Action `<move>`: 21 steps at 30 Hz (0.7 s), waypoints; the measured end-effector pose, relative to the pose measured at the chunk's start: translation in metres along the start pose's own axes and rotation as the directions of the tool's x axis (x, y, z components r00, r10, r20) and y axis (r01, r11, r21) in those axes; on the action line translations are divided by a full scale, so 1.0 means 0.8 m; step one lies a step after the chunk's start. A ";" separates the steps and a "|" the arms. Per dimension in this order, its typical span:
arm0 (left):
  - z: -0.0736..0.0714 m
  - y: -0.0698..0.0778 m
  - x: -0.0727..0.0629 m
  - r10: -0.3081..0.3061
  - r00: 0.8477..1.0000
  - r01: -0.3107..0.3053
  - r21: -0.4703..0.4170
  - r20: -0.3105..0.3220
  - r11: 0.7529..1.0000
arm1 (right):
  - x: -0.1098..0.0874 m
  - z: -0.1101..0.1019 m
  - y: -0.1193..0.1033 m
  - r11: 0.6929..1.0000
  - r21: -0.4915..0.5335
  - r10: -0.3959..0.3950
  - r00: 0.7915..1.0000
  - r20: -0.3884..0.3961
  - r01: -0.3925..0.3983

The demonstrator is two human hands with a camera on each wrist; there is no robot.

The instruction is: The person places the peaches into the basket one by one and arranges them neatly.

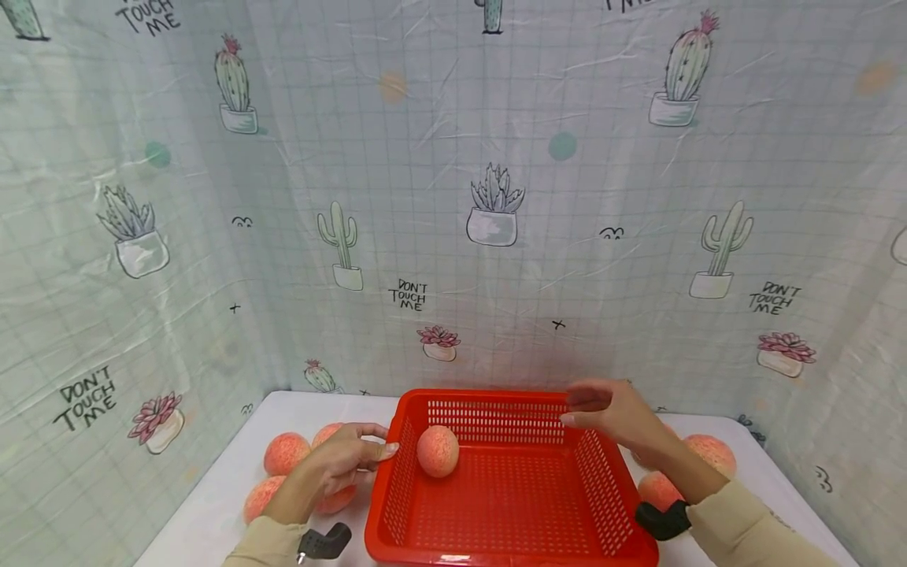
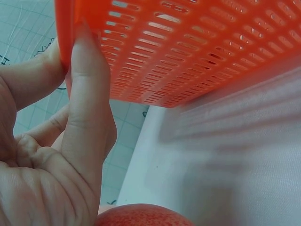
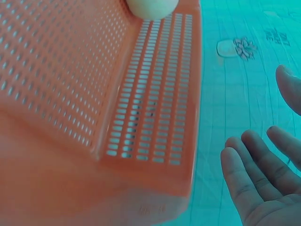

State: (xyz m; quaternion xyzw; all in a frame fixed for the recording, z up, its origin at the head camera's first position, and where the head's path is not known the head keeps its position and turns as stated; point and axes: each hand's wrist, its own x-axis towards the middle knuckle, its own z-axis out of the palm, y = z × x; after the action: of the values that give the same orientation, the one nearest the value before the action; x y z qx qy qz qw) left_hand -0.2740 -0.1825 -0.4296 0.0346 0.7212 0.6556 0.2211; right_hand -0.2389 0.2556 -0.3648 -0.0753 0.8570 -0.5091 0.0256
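A red plastic basket (image 1: 510, 504) with slotted sides sits on the table, holding one peach (image 1: 438, 451) near its left wall. My left hand (image 1: 347, 457) pinches the basket's left rim between thumb and finger, as the left wrist view shows close up. Over the back right corner of the basket, my right hand (image 1: 612, 413) is raised with fingers extended and nothing in it. The right wrist view shows that hand's spread fingers (image 3: 249, 176) apart from the basket wall (image 3: 146, 94). Part of the peach (image 3: 153, 5) appears at the top there.
Several peaches (image 1: 286, 453) lie left of the basket, partly behind my left hand and forearm. More peaches (image 1: 711, 454) lie to the right, partly covered by my right forearm. A patterned sheet (image 1: 496, 299) hangs behind and beside the white table (image 1: 205, 516).
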 end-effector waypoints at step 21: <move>0.000 0.002 -0.003 0.013 1.000 -0.013 0.002 0.023 1.000 | -0.042 -0.055 0.047 0.995 -0.072 0.067 0.996 -0.063 -0.072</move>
State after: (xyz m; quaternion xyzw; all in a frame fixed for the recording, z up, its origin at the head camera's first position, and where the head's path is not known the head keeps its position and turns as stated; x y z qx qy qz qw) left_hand -0.2720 -0.1831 -0.4274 0.0469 0.7190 0.6559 0.2251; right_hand -0.2147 0.3169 -0.3779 -0.0306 0.8778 -0.4779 0.0144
